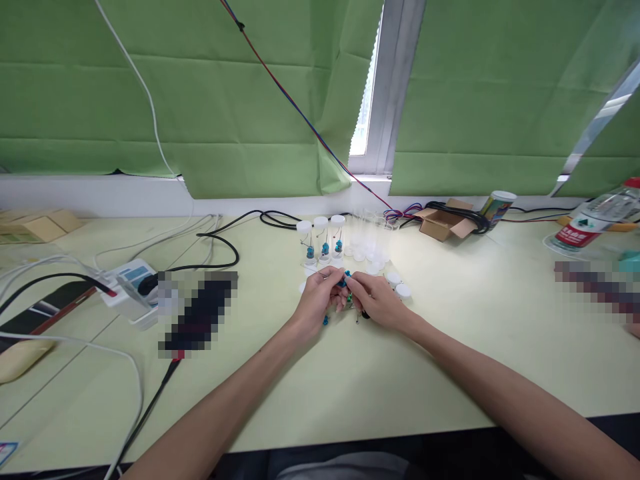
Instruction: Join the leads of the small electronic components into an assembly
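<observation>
Both forearms cross a pale-green table (450, 347); left hand (320, 293) and right hand (377, 300) pinch a blue part (343, 281).

Pale-green table (350, 387); green blinds (225, 100); blue parts (325, 249); white caps (321, 221).

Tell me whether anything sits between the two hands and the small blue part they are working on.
Nothing visible does: the left hand and right hand already pinch the small blue part between their fingertips, above the pale green table.
</observation>
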`<state>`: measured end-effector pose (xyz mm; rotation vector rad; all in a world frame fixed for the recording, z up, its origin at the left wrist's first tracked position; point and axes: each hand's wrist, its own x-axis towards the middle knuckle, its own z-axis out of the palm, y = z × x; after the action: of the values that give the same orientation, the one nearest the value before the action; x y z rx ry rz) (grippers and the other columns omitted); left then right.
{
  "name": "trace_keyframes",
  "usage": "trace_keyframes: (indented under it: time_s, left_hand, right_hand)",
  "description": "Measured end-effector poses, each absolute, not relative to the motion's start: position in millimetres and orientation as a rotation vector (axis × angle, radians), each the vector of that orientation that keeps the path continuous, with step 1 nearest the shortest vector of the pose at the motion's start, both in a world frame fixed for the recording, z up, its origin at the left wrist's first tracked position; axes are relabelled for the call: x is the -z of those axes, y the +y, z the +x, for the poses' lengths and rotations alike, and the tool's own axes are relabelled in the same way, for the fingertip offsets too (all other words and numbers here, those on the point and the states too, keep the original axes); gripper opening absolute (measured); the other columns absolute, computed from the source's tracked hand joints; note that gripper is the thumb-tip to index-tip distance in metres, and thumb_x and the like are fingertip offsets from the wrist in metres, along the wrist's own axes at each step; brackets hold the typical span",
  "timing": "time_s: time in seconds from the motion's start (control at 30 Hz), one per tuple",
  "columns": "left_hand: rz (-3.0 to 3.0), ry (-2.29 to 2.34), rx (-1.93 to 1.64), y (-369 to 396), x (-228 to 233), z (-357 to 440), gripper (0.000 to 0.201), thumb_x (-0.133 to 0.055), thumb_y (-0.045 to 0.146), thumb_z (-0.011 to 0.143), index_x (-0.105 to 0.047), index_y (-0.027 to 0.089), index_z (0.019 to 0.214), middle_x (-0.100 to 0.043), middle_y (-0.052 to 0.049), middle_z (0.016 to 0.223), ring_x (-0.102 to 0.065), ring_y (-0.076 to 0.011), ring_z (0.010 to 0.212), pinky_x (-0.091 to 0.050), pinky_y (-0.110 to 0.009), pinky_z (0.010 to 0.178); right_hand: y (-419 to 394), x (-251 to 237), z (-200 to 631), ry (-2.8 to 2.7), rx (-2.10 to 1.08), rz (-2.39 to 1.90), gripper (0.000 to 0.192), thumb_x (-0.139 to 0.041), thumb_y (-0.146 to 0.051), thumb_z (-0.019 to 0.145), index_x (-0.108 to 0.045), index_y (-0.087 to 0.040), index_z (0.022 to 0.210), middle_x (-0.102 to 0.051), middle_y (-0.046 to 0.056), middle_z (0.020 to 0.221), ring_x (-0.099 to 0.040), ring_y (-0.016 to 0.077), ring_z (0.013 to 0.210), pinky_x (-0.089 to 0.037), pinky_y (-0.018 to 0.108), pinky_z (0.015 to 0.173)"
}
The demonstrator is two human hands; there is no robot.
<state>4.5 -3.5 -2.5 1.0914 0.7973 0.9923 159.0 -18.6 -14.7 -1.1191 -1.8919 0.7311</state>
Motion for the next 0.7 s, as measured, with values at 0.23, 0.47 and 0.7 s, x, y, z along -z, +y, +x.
trace_keyframes:
  time_s: [0.23,0.47,0.7]
  left_hand:
    - [1.092,0.787,-0.983,-3.7,2.2,4.7,0.029,-0.064,0.044,0.082,-0.054,0.018,0.075,-0.055,0.001,0.059,-0.049,-0.0088,0.05,-0.039,-0.02,0.046]
    - [1.093,0.792,-1.002,-3.6,1.7,4.2,0.028,-0.066,0.043,0.081,-0.056,0.018,0.074,-0.054,0.002,0.058,-0.05,-0.0089,0.049,-0.038,-0.02,0.045]
    - [1.105,0.802,-0.992,-3.4,2.4,4.3,0.029,-0.066,0.044,0.081,-0.055,0.017,0.074,-0.054,0.002,0.059,-0.05,-0.0087,0.049,-0.038,-0.021,0.045]
  right_hand:
    - [-18.1,14.5,159.3,-1.887,-0.723,-1.117,0.044,-0.034,-0.042,0.102,-0.044,-0.021,0.064,-0.05,-0.004,0.052,-0.045,0.0111,0.048,-0.037,0.025,0.056]
    - [-20.2,13.2,158.6,-1.874,-0.738,-1.113,0.029,-0.043,-0.043,0.098,-0.053,-0.021,0.083,-0.054,-0.005,0.056,-0.046,0.0117,0.051,-0.038,0.025,0.055]
    - [-19.4,13.2,159.4,-1.905,-0.713,-1.101,0.039,-0.038,-0.043,0.1,-0.044,-0.021,0.069,-0.051,-0.005,0.053,-0.044,0.0106,0.049,-0.036,0.025,0.055]
